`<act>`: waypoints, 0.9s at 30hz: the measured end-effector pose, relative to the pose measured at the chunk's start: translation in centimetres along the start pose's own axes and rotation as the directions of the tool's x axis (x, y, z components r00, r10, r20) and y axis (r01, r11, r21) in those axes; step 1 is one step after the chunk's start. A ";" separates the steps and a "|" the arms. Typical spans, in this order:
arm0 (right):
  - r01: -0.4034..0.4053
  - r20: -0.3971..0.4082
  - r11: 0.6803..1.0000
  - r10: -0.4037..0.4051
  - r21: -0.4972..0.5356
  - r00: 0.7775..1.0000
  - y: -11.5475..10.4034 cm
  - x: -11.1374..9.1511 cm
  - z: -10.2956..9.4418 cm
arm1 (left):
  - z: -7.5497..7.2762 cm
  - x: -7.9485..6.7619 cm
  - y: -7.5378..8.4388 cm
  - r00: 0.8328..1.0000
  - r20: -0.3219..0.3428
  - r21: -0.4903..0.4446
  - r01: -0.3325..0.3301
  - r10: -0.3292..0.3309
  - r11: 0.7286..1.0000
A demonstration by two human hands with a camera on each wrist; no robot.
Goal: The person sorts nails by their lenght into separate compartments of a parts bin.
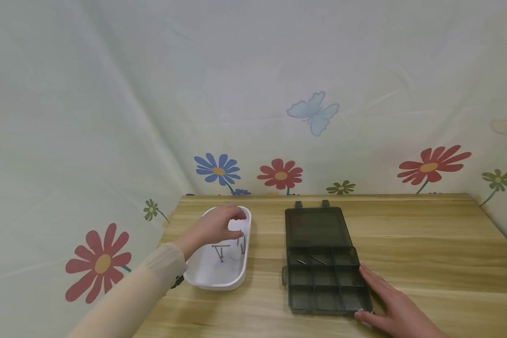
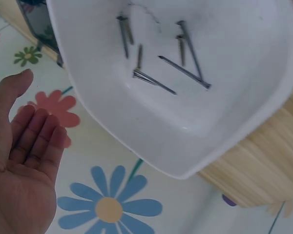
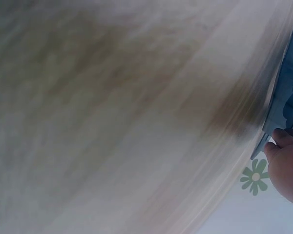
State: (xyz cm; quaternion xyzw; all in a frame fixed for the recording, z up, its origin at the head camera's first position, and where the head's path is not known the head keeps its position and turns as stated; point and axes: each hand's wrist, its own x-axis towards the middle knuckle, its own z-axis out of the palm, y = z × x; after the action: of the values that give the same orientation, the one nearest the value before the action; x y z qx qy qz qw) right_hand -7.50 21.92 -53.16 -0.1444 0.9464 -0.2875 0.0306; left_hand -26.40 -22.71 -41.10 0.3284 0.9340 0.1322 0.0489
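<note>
I counted one white tray [image 1: 236,277] on the table [image 1: 426,234], and in the left wrist view about seven nails [image 2: 183,70] lay in it, though where they overlapped I could not be sure of the number. There was one dark compartment box [image 1: 297,307] with its lid open; its base showed nine compartments, three rows of three. Two nails in the box [image 1: 318,259] lay in the back row. Both of my hands were in view, my left hand [image 1: 217,226] and my right hand [image 1: 390,300].

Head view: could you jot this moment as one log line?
left hand empty over white oval plastic tray of nails | right hand steadies dark compartment box | wooden table
</note>
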 end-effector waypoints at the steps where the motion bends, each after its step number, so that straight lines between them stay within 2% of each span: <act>1: 0.010 -0.015 1.000 -0.010 -0.006 1.000 0.0 0.0 0.0 | 0.2 -0.1 -0.4 1.000 0.001 0.011 0.009 -0.009 1.000; 8: 0.002 -0.040 1.000 -0.003 -0.013 0.999 0.1 -0.2 0.1 | 1.4 0.0 -2.6 0.997 0.041 0.053 0.063 -0.065 0.997; 14: 0.050 -0.074 0.999 -0.051 -0.020 0.996 0.4 -0.2 0.2 | 2.7 0.0 -4.3 0.990 0.056 0.062 0.122 -0.126 0.991; 18: 0.075 -0.094 0.997 -0.077 -0.027 0.993 0.5 -0.3 0.3 | 3.4 -0.1 -5.2 0.988 0.054 0.062 0.140 -0.144 0.988; 25: 0.025 -0.057 1.000 -0.025 -0.002 0.998 0.3 -0.1 0.2 | 4.1 -0.1 -6.1 0.984 0.054 0.040 0.166 -0.168 0.985; 27: 0.031 -0.061 0.999 -0.032 -0.008 0.998 0.3 -0.2 0.2 | 4.4 0.0 -6.3 0.982 0.056 0.039 0.176 -0.178 0.984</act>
State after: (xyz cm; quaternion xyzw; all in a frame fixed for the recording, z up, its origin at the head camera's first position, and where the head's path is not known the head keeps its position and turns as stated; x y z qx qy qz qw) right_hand -7.40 22.13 -53.48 -0.1505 0.9455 -0.2888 -0.0032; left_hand -29.44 -26.45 -47.03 0.2485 0.9597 0.1016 0.0825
